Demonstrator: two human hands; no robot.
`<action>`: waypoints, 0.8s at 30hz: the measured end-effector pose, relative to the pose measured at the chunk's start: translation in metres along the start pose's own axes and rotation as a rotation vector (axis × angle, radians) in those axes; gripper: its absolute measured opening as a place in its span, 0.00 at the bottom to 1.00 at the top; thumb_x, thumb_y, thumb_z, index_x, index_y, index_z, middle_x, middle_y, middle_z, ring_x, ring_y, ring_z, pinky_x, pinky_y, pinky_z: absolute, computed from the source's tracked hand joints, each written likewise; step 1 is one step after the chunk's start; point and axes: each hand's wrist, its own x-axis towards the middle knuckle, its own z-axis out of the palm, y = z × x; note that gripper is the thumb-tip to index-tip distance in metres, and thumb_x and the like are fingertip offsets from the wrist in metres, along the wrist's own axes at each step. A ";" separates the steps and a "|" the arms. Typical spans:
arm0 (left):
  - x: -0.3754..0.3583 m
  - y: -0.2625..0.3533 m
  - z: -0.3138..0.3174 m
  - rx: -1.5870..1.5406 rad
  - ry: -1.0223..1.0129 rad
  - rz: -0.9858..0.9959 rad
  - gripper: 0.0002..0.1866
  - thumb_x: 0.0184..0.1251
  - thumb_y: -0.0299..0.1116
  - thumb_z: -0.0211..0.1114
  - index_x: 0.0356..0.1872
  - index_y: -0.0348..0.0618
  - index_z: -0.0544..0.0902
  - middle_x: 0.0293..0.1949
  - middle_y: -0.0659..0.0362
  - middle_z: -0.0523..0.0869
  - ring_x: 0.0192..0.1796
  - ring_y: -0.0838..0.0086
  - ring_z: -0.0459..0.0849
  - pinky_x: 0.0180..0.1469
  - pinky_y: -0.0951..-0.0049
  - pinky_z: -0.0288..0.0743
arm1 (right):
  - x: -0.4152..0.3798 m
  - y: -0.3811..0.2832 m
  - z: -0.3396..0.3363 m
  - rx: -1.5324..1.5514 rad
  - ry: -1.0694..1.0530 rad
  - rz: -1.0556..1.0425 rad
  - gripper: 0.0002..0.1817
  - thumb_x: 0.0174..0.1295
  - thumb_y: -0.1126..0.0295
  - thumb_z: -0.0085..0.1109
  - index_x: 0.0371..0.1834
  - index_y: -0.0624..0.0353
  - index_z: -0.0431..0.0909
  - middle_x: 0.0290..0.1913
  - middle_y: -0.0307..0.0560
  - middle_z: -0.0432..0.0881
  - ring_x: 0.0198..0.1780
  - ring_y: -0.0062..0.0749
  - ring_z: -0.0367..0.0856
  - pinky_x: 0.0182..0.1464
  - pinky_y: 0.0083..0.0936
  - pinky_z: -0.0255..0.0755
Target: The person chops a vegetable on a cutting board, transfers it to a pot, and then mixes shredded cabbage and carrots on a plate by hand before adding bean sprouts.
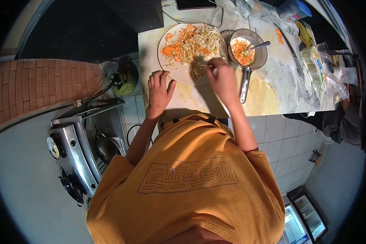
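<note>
A large round plate [162,61] lies on the marble-patterned table, heaped with shredded carrot [186,33] and bean sprouts [207,40]. My left hand [160,91] rests at the plate's lower left edge, fingers stretched and apart, holding nothing. Over the lower right rim is my right hand [222,79], its fingers pinched together near a small brownish-green heap [196,70]. Whatever is in the pinch is too small to make out. Just right of that hand stands a pan [262,57] with its handle [245,86] towards me. Carrot mixture [242,51] and a spoon [261,44] are in it.
At the right lie a long dark-edged knife [293,53], carrot pieces [279,35] and a plastic container [312,67]. A blue tub [295,10] stands at the back right. To my left are a stove [75,154], a wok [106,148] and a green gas cylinder [129,79].
</note>
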 end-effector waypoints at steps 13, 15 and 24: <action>0.000 -0.001 0.002 -0.001 -0.009 0.001 0.24 0.70 0.36 0.69 0.63 0.40 0.75 0.57 0.46 0.75 0.62 0.50 0.74 0.65 0.51 0.67 | -0.053 0.048 0.016 0.114 0.027 -0.004 0.17 0.63 0.86 0.54 0.54 0.66 0.82 0.51 0.62 0.81 0.53 0.62 0.82 0.56 0.47 0.76; 0.000 -0.001 0.002 -0.001 0.006 0.010 0.24 0.70 0.36 0.69 0.64 0.40 0.75 0.57 0.46 0.75 0.62 0.50 0.74 0.65 0.51 0.67 | -0.055 0.050 0.014 0.134 0.067 0.025 0.16 0.63 0.86 0.54 0.53 0.66 0.82 0.51 0.61 0.81 0.53 0.62 0.82 0.55 0.47 0.76; -0.005 0.002 -0.003 0.041 -0.006 0.128 0.27 0.67 0.36 0.72 0.67 0.48 0.78 0.59 0.49 0.73 0.61 0.53 0.73 0.65 0.52 0.67 | -0.046 0.052 0.034 0.098 0.126 -0.045 0.15 0.64 0.84 0.60 0.53 0.63 0.82 0.51 0.56 0.82 0.53 0.57 0.83 0.57 0.42 0.77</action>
